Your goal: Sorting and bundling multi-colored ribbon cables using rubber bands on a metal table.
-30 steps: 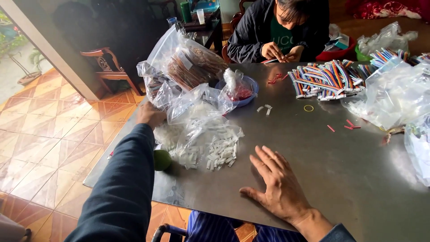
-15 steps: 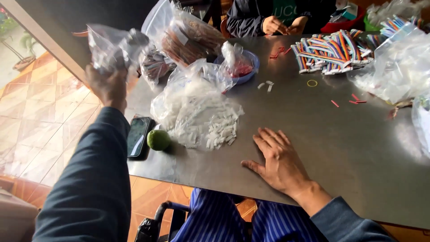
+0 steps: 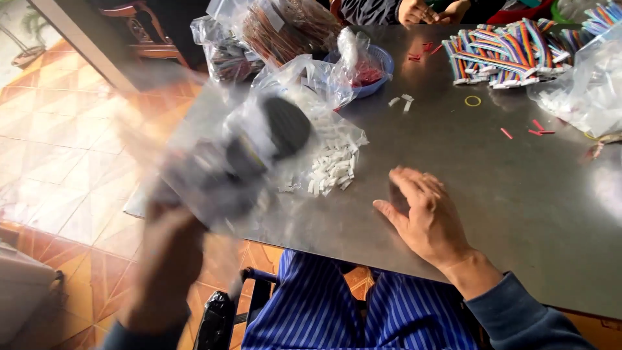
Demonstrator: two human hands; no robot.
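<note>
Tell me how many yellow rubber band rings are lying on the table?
1. The small yellow rubber band ring lies flat on the grey metal table, just below the pile of rainbow ribbon cables. More could be hidden under the bags.

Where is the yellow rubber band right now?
The yellow rubber band lies flat on the metal table, far right side, just below the rainbow ribbon cables.

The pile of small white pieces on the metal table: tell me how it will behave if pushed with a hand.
The pile of small white pieces is loose, so it would probably scatter rather than move as one. The pieces look tiny and light, and the metal table looks smooth, so they would likely slide easily. Those under the clear plastic bag may drag it along.
</note>
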